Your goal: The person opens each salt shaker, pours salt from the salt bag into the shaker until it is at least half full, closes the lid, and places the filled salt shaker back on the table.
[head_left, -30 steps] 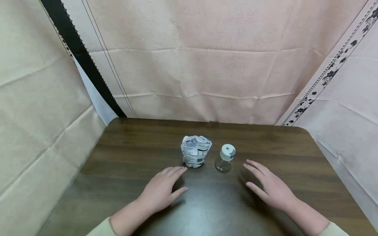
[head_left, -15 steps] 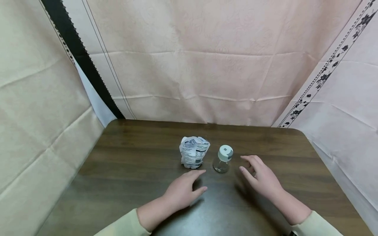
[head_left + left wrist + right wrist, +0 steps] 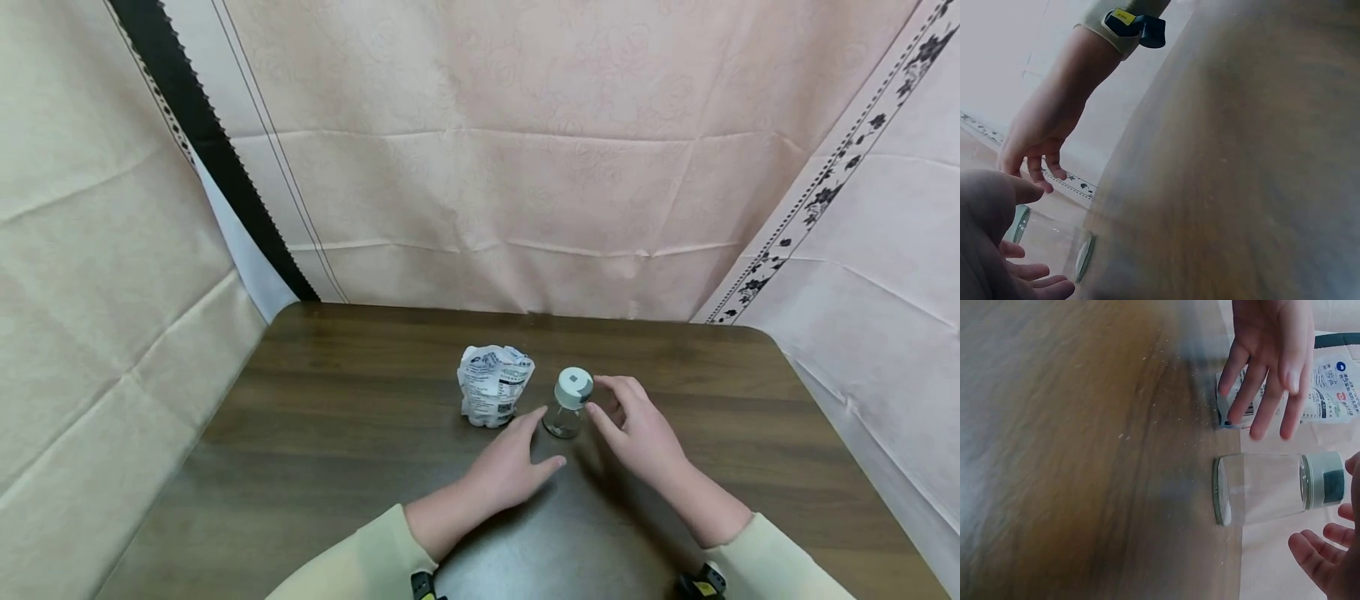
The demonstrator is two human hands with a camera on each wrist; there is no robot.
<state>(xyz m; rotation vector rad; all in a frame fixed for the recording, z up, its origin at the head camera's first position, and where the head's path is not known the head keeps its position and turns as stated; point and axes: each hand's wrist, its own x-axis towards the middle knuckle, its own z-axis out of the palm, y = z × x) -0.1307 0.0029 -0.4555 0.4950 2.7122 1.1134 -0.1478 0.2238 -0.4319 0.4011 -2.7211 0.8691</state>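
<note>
A clear jar with a pale green lid stands upright on a brown wooden counter, toward its far edge. To its left, near but apart, stands a crumpled white printed packet. Pale cloth hangs behind. Both hands I watch over are bare. The left hand is spread, thumb away from the fingers, in front of the jar and holding nothing. The right hand curves loosely at the jar's right side, fingertips just beside the lid; whether they touch it, I cannot tell. I judge the jar light, stiff and slick, breakable if it is glass and easy to tip. I would steady the smooth body with one hand and take the lid's rim with the other.
</note>
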